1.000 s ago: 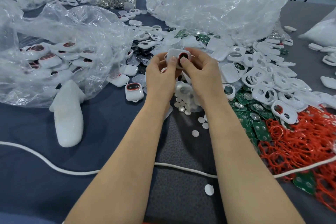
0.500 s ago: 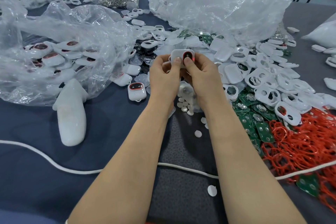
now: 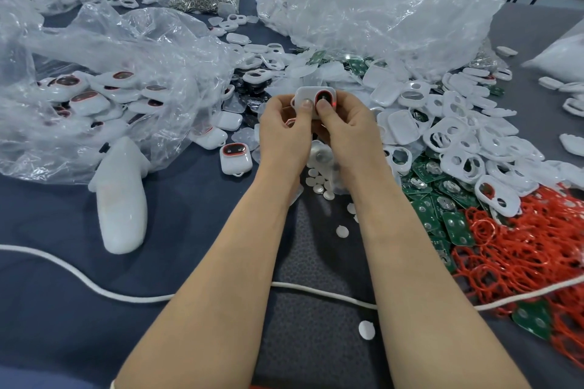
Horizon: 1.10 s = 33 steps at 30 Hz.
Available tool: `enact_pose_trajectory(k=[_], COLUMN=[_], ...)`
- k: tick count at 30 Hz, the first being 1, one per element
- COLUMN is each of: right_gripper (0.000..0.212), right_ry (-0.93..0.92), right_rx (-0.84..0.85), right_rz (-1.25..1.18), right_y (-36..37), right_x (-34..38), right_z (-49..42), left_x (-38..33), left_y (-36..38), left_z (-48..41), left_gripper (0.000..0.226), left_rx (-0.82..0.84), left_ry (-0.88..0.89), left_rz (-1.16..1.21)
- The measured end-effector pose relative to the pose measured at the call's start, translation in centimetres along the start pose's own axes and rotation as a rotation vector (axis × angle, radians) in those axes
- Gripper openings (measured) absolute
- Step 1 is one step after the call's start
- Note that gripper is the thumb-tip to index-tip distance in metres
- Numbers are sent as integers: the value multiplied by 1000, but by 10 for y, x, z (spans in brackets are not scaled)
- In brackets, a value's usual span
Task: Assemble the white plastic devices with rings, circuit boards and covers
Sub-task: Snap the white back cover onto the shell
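Both hands hold one white plastic device (image 3: 311, 94) with a red ring around its opening, raised above the middle of the table. My left hand (image 3: 284, 133) grips its left side, thumb on the front face. My right hand (image 3: 347, 129) grips the right side, thumb pressing on the red-ringed opening. A finished device (image 3: 235, 158) lies left of my hands. White covers (image 3: 458, 148) are heaped at the right, green circuit boards (image 3: 442, 208) below them, red rings (image 3: 537, 249) at the far right.
A clear bag (image 3: 104, 95) with finished devices lies at the left, a large crumpled bag (image 3: 379, 9) at the back. A white bottle-like object (image 3: 121, 199) lies front left. White discs (image 3: 319, 181) are scattered under my hands. A white cord (image 3: 126, 295) crosses the dark cloth.
Both hands with the device have risen slightly and my thumbs have shifted on its front; the right thumb now covers the red-ringed opening.
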State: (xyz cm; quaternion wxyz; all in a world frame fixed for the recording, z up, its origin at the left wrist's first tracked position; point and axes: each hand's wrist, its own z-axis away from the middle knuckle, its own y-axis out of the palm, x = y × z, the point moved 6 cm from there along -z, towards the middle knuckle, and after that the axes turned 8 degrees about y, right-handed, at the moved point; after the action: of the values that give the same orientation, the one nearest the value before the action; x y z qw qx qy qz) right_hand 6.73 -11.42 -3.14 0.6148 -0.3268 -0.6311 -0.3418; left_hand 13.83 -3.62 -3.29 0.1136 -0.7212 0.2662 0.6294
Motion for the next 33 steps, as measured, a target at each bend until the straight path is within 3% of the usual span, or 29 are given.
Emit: enact_pose_trajectory(k=[12, 22, 30, 33], right_gripper=[15, 20, 13, 12], right_ry=[-21, -42, -17, -17], right_rx=[36, 14, 45, 30], right_rz=[37, 53, 61, 59], right_y=[2, -2, 1, 0], right_x=[1, 1, 1, 0], right_z=[1, -1, 1, 0], left_x=[9, 3, -1, -2], left_y=[-1, -2, -5, -3], left_z=[-3, -3, -3, -2], left_gripper=[8, 16, 24, 16], left_rx=[-9, -12, -24, -13], left_ry=[-75, 45, 68, 72], left_rz=[145, -147, -158, -183])
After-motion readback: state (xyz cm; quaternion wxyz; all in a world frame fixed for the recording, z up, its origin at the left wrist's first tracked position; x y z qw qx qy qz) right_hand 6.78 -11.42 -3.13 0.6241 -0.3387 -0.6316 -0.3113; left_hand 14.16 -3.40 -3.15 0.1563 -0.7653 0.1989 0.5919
